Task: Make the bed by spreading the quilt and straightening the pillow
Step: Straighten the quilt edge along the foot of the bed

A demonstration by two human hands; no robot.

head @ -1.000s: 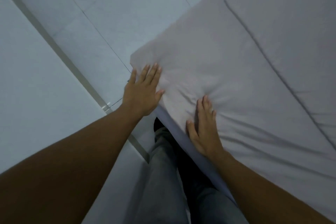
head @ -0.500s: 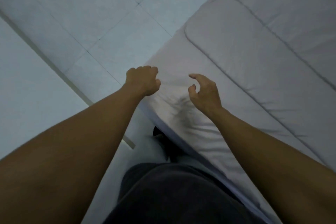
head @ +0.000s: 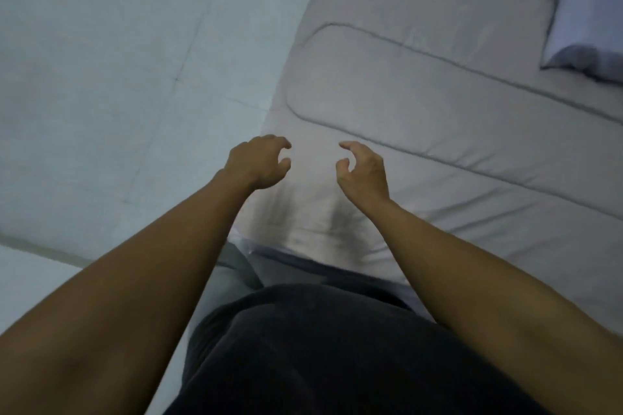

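Plainly, largest thing first.

Quilt (head: pixel 438 152): it covered the right and centre of the frame, pale grey, soft and padded, with a stitched seam curving through the middle. I judged it light but floppy, likely to drag and bunch instead of sliding flat.
Where to hold: its near edge, low centre of the frame, lay rumpled in small folds just under my wrists; I judged that edge the best place to grip, one hand at each side of the rumple.
Floor (head: pixel 118 61): pale tiles filled the left half of the frame, alongside the quilt's draped side.
My clothes (head: pixel 320 357): dark fabric at the bottom centre pressed close to the bed edge, so I stood tight against it.
Pillow (head: pixel 586 23): at the upper right corner, only partly in frame, lying on the bed well apart from my hands.
Left hand (head: pixel 258 162): centre frame, fingers curled loosely, holding nothing, above the quilt's side edge.
Right hand (head: pixel 364 172): just beside it, fingers hooked and parted, also holding nothing.
In the way: nothing lay on the quilt that I could see.
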